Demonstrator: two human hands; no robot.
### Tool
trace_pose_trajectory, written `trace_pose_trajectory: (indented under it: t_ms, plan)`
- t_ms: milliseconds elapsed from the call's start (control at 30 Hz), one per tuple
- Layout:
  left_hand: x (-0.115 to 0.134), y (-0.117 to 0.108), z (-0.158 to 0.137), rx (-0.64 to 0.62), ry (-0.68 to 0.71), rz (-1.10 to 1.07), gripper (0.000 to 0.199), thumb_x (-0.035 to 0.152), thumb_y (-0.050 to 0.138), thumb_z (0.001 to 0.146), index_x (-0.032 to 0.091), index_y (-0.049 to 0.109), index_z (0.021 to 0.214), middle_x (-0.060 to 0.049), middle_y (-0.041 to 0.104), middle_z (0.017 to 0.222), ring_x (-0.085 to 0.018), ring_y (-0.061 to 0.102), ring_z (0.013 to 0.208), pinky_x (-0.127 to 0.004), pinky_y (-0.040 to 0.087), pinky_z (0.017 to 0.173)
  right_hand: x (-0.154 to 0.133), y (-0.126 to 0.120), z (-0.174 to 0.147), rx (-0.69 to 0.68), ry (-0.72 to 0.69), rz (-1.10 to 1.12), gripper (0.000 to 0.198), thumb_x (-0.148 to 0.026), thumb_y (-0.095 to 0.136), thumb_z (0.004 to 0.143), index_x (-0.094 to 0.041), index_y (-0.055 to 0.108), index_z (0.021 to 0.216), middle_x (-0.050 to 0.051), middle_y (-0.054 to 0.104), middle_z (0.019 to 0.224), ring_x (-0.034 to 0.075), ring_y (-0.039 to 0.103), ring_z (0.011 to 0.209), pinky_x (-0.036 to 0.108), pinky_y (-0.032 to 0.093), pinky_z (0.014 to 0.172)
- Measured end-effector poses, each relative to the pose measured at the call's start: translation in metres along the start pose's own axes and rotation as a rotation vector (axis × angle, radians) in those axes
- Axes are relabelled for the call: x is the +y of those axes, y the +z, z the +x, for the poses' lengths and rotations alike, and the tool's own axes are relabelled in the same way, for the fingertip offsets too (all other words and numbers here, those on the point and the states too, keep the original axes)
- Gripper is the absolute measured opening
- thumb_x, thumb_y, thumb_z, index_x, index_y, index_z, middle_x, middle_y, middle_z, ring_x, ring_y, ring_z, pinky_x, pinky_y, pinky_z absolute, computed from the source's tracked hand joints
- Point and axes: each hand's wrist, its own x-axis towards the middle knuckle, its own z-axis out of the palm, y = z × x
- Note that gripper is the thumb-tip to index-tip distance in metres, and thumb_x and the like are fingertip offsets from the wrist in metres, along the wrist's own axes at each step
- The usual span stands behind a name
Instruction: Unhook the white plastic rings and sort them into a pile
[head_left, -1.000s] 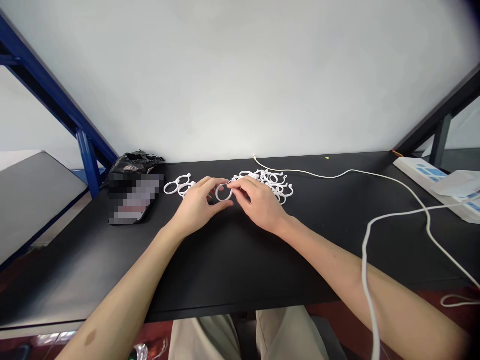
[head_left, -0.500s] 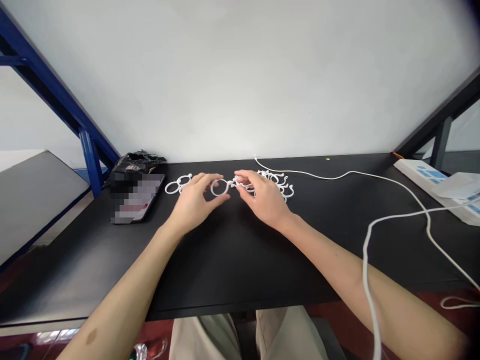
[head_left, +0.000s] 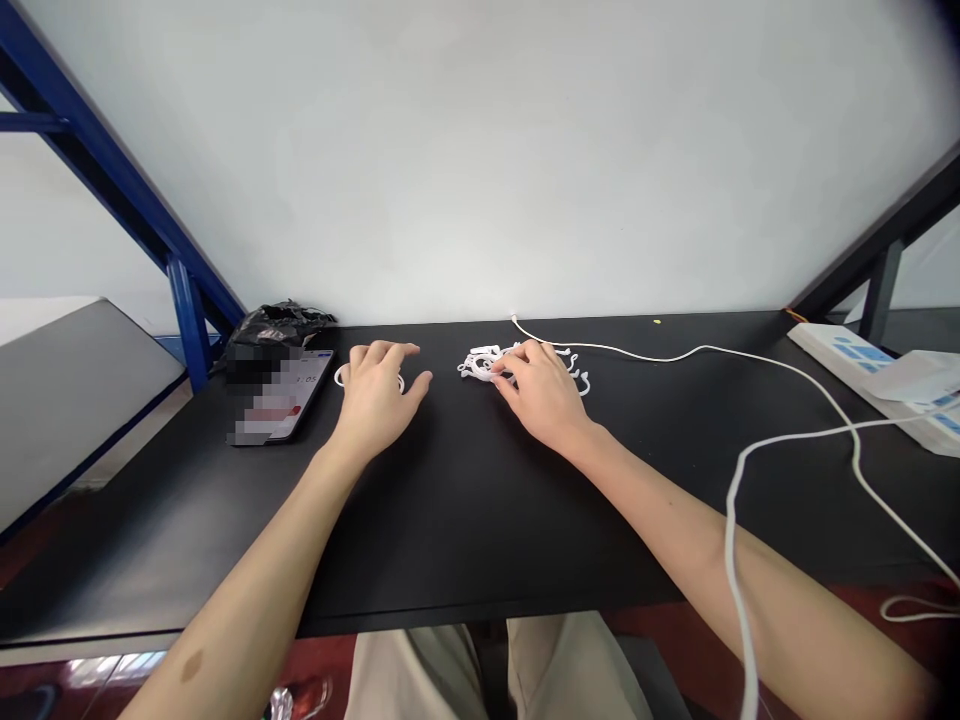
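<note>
My left hand (head_left: 375, 395) hovers over the left part of the black tabletop (head_left: 450, 500), its thumb and fingers apart with nothing between them. Partly hidden beneath it are white plastic rings (head_left: 339, 377). At the middle of the table lies a tangled pile of white rings with small knobbed ends (head_left: 474, 354). Over this pile is my right hand (head_left: 546, 400), thumb and forefinger closed on the edge of a white ring (head_left: 482, 372). The hand covers much of the pile's right side.
A phone (head_left: 289, 400) lies at left, near a crumpled black plastic bag (head_left: 281, 325). A white cable (head_left: 697, 350) runs across the right side and loops over my right forearm. A white and blue package (head_left: 855, 350) sits at far right. Blue rack posts (head_left: 187, 320) stand left.
The white ring held between my two hands has left my left hand's fingers. My left hand has shifted left and opened; my right hand has moved slightly right, down onto the pile.
</note>
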Motion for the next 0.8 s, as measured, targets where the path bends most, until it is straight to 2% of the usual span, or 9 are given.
trace_pose_trajectory:
  t_ms: [100, 167, 333, 500, 600, 667, 800]
  plan:
    - [0.005, 0.001, -0.001, -0.04, 0.125, -0.163, 0.029, 0.037, 0.054, 0.09, 0.021, 0.064, 0.112, -0.007, 0.067, 0.112, -0.03, 0.051, 0.109, -0.046, 0.042, 0.097, -0.004, 0.0, -0.001, 0.064, -0.072, 0.038, 0.016, -0.022, 0.057, 0.093, -0.02, 0.072, 0.098, 0.01, 0.063, 0.099, 0.025, 0.055, 0.095, 0.044, 0.052, 0.084]
    - [0.009, 0.0, -0.002, -0.086, 0.148, -0.278, 0.027, 0.039, 0.054, 0.091, 0.022, 0.065, 0.109, -0.006, 0.069, 0.108, -0.027, 0.056, 0.105, -0.043, 0.044, 0.095, -0.008, 0.0, -0.002, 0.094, -0.132, 0.056, 0.016, -0.022, 0.057, 0.093, -0.021, 0.072, 0.098, 0.009, 0.063, 0.098, 0.024, 0.054, 0.092, 0.043, 0.051, 0.084]
    - [0.018, -0.003, -0.003, -0.233, -0.022, -0.557, 0.034, 0.048, 0.049, 0.093, 0.024, 0.068, 0.107, -0.003, 0.072, 0.104, -0.021, 0.063, 0.092, -0.035, 0.048, 0.084, -0.017, 0.0, -0.004, 0.126, -0.278, 0.111, 0.019, -0.021, 0.053, 0.095, -0.023, 0.072, 0.098, 0.008, 0.061, 0.102, 0.02, 0.053, 0.09, 0.038, 0.052, 0.082]
    - [0.015, -0.002, -0.002, -0.244, -0.16, -0.761, 0.037, 0.051, 0.057, 0.088, 0.021, 0.068, 0.106, -0.005, 0.073, 0.095, -0.021, 0.065, 0.09, -0.033, 0.049, 0.082, -0.022, -0.002, -0.006, 0.16, -0.312, 0.153, 0.02, -0.019, 0.053, 0.095, -0.019, 0.07, 0.104, 0.011, 0.058, 0.108, 0.021, 0.055, 0.096, 0.037, 0.054, 0.084]
    - [0.013, -0.001, -0.001, -0.227, -0.167, -0.78, 0.037, 0.051, 0.058, 0.087, 0.019, 0.068, 0.102, -0.005, 0.072, 0.091, -0.02, 0.065, 0.087, -0.032, 0.049, 0.082, -0.023, -0.004, -0.006, 0.195, -0.241, 0.235, 0.027, -0.017, 0.054, 0.093, -0.017, 0.062, 0.119, 0.014, 0.057, 0.117, 0.022, 0.058, 0.105, 0.039, 0.054, 0.091]
    - [0.014, -0.002, -0.001, -0.222, -0.162, -0.733, 0.035, 0.05, 0.057, 0.087, 0.02, 0.068, 0.101, -0.004, 0.072, 0.088, -0.019, 0.064, 0.083, -0.031, 0.048, 0.077, -0.023, -0.005, -0.006, 0.189, -0.214, 0.3, 0.029, -0.017, 0.051, 0.094, -0.019, 0.058, 0.122, 0.012, 0.06, 0.119, 0.022, 0.06, 0.108, 0.04, 0.055, 0.092]
    - [0.019, -0.005, -0.002, -0.179, -0.163, -0.581, 0.035, 0.052, 0.055, 0.087, 0.02, 0.069, 0.092, -0.001, 0.068, 0.075, -0.016, 0.058, 0.067, -0.027, 0.043, 0.063, -0.025, -0.005, -0.009, 0.135, -0.213, 0.376, 0.027, -0.018, 0.047, 0.095, -0.022, 0.057, 0.12, 0.007, 0.066, 0.115, 0.019, 0.066, 0.099, 0.035, 0.058, 0.082]
